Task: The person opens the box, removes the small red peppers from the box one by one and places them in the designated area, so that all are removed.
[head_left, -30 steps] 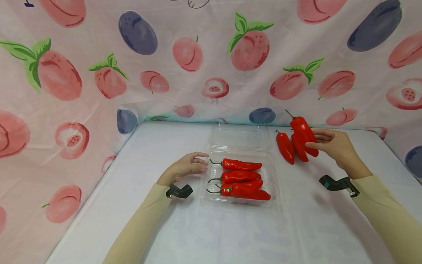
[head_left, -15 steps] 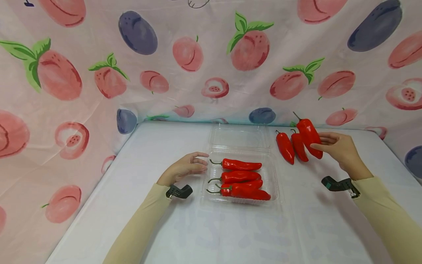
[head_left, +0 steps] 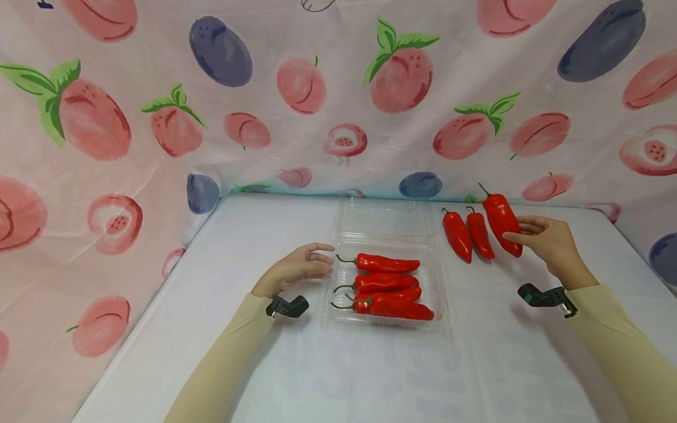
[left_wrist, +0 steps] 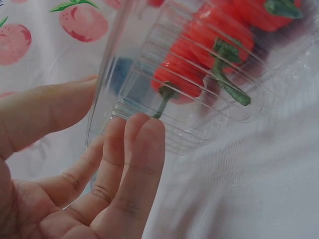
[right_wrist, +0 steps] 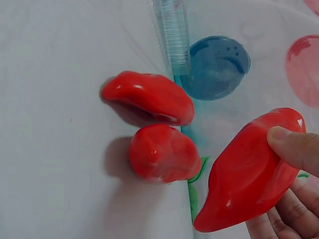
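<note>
My right hand (head_left: 550,242) holds a glossy red pepper (head_left: 502,224) with a green stem, the thumb on one side and fingers on the other. In the right wrist view the held pepper (right_wrist: 249,172) is tilted, apart from two others. Those two red peppers, one left (head_left: 457,236) and one right (head_left: 479,235), lie side by side on the white table. My left hand (head_left: 293,270) has its fingertips against the left side of a clear plastic clamshell box (head_left: 436,276). Several red peppers (head_left: 388,263) lie inside, stems pointing left. Ribbed box wall (left_wrist: 194,122) shows beside the fingers in the left wrist view.
The box's clear lid (head_left: 385,218) is folded back flat behind it. A fruit-printed cloth (head_left: 344,70) hangs at the back and left of the white-covered table (head_left: 386,376).
My right hand has shifted slightly right and toward me with its pepper, widening the gap to the two lying peppers. The left hand and box stay in place.
</note>
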Demonstrator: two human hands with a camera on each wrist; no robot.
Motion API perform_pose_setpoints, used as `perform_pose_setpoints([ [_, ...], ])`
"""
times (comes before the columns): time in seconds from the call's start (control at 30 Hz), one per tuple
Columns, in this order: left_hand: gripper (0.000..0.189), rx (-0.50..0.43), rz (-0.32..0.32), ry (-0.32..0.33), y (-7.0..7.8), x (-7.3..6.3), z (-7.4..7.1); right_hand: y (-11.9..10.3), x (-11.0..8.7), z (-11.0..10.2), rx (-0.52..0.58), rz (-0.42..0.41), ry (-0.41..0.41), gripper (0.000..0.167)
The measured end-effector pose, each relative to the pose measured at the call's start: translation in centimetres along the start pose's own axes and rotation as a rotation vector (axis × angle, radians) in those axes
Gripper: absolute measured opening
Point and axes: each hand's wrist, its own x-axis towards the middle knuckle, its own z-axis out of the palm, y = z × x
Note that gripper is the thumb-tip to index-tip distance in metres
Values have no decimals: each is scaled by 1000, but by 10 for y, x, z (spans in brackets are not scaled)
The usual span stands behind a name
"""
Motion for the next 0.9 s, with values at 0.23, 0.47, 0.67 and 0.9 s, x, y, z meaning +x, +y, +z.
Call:
perform_pose_setpoints([
  [0.23,55,-2,-1,-1,0,0,0,18,15,0,-27,11,10,79],
  [0.47,55,-2,0,0,-1,0,1,-13,-16,-1,-11,31,-23,86],
  [0.67,55,5,1,-4,0,0,0,48,33,7,-24,-5,17,96],
  [0.9,55,11,-8,-1,0,0,0,48,30,7,-38,3,19,98],
])
